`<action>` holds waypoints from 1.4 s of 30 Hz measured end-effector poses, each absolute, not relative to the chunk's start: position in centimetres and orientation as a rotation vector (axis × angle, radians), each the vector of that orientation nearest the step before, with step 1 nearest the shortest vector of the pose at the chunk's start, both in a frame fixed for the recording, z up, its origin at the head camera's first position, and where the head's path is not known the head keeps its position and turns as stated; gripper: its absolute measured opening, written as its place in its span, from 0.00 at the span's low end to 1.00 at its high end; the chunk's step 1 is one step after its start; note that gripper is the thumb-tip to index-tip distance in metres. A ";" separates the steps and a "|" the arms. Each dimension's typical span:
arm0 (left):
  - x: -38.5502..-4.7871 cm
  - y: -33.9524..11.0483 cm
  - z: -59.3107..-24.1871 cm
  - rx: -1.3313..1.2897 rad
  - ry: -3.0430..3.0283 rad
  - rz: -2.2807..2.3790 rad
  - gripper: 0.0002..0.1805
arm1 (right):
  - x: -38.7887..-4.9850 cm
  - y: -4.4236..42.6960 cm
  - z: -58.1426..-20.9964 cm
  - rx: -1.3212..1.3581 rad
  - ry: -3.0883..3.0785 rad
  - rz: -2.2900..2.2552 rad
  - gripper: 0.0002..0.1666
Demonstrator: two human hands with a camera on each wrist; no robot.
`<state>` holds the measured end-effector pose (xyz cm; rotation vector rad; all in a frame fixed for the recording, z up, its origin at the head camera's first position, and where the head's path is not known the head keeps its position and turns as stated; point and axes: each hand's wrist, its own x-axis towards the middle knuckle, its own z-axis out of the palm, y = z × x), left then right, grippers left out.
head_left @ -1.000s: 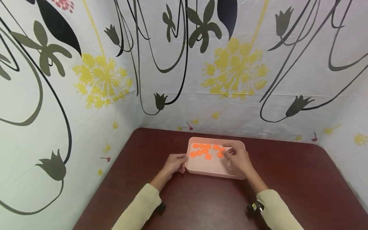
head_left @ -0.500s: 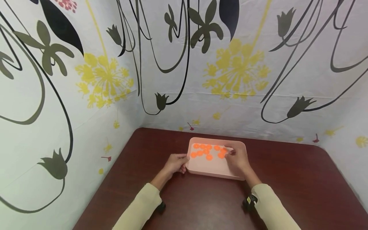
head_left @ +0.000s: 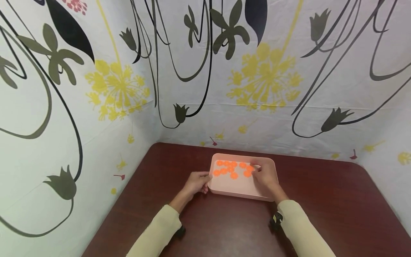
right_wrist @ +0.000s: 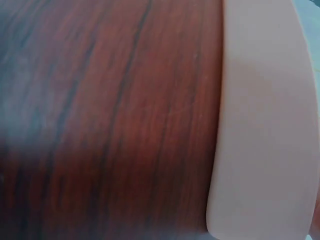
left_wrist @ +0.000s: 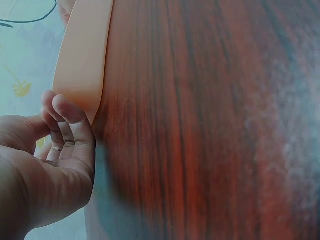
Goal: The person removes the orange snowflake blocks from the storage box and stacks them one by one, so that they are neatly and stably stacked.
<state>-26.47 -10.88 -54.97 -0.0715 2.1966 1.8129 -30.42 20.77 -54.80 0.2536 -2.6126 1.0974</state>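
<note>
Nearest, pale sleeves with black wrist devices extend over the dark red bench. The left hand holds the left edge of a pink tray in its grip. Within the tray, orange pieces lie toward the far side; the right hand, grip narrow, is at the rightmost ones, partly hiding the tray's right end; whether it pinches one cannot be told. Beyond rises a flower-patterned backdrop.

Beneath the left hand stretches a glossy red-brown table with dark grain. Beyond the hand stands a pale back wall printed with yellow blooms and grey-green tulips; a matching side wall rises left of the hand.
</note>
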 end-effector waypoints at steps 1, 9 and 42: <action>-26.5 -10.9 -55.0 -0.072 2.198 1.812 0.22 | -30.4 20.7 -54.8 0.259 -2.612 1.076 0.26; -26.4 -10.8 -54.9 -0.100 2.217 1.817 0.21 | -30.5 20.5 -54.6 0.270 -2.613 1.018 0.20; -26.1 -10.8 -54.6 -0.105 2.201 1.789 0.22 | -31.3 20.4 -55.7 0.318 -2.622 0.688 0.12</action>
